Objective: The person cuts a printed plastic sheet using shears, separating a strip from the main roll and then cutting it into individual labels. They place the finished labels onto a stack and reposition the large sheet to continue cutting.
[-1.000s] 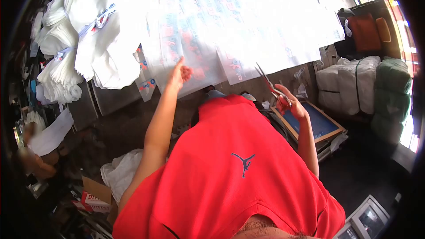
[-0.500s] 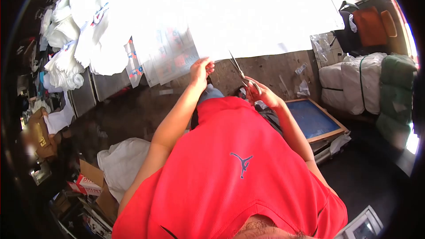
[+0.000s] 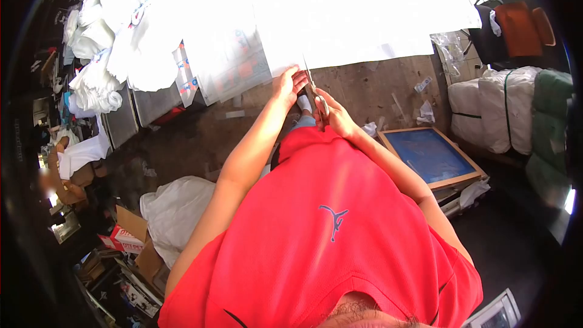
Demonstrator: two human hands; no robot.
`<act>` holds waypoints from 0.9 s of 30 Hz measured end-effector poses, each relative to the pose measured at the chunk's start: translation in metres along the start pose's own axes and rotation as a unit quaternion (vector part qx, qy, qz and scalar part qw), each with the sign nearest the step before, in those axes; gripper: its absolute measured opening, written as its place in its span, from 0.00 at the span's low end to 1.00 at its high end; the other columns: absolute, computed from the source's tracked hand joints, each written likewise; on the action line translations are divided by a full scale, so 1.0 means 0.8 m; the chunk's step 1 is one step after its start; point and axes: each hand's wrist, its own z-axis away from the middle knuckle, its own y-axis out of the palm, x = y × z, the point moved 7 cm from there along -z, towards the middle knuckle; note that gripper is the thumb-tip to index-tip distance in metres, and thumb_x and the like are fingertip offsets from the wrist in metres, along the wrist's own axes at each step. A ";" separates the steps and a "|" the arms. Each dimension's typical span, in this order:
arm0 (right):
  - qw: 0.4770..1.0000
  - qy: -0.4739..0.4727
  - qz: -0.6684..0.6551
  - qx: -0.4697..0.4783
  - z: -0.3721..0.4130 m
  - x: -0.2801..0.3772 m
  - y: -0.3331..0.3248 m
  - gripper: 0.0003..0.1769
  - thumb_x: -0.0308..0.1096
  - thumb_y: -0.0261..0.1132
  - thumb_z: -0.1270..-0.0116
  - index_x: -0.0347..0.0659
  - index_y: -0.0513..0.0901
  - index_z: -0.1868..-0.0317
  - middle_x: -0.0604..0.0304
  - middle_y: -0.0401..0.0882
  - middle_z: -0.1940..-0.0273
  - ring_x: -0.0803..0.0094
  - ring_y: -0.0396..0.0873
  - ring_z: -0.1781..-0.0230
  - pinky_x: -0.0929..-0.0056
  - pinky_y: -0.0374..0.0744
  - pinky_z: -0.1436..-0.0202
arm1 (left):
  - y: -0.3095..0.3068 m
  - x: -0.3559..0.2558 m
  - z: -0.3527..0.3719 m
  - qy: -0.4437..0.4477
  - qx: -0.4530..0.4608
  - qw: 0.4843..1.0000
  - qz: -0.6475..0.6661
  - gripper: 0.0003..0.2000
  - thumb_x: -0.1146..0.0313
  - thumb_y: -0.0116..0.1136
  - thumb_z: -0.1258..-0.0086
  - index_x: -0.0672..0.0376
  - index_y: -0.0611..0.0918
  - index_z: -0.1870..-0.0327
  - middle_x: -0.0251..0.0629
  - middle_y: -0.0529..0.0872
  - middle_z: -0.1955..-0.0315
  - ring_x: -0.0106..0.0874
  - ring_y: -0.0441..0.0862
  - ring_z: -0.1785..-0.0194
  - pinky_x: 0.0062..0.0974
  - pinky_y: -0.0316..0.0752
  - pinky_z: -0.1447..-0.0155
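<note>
My left hand (image 3: pixel 288 84) pinches the near edge of a large printed sheet (image 3: pixel 340 18) that hangs over the table edge. My right hand (image 3: pixel 331 116) grips a pair of scissors (image 3: pixel 313 88), fingers through the handles, blades pointing up at the sheet's edge right beside the left hand's fingers. The sheet is washed out by bright light; faint printed patches show at its left part (image 3: pixel 234 67). My red shirt fills the lower half of the view.
Bundles of white bags (image 3: pixel 115 42) lie piled at the left of the table. A blue screen frame (image 3: pixel 431 155) leans on the floor at right, by wrapped white and green bales (image 3: pixel 504 109). A white sack (image 3: pixel 176 209) and cardboard boxes (image 3: pixel 130 234) sit lower left.
My left hand moved right along the sheet's edge and took hold of it. My right hand brought the scissors left and up until the blades met the edge beside the left hand.
</note>
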 end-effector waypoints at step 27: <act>0.999 -0.041 -0.035 0.003 -0.059 0.013 0.002 0.37 0.30 0.56 0.27 0.39 0.52 0.22 0.64 0.73 0.70 0.76 0.72 0.77 0.74 0.75 0.73 | 0.004 -0.028 0.033 0.000 -0.058 0.997 -0.051 0.08 0.70 0.64 0.33 0.60 0.82 0.56 0.35 0.87 0.60 0.25 0.82 0.55 0.26 0.80 0.53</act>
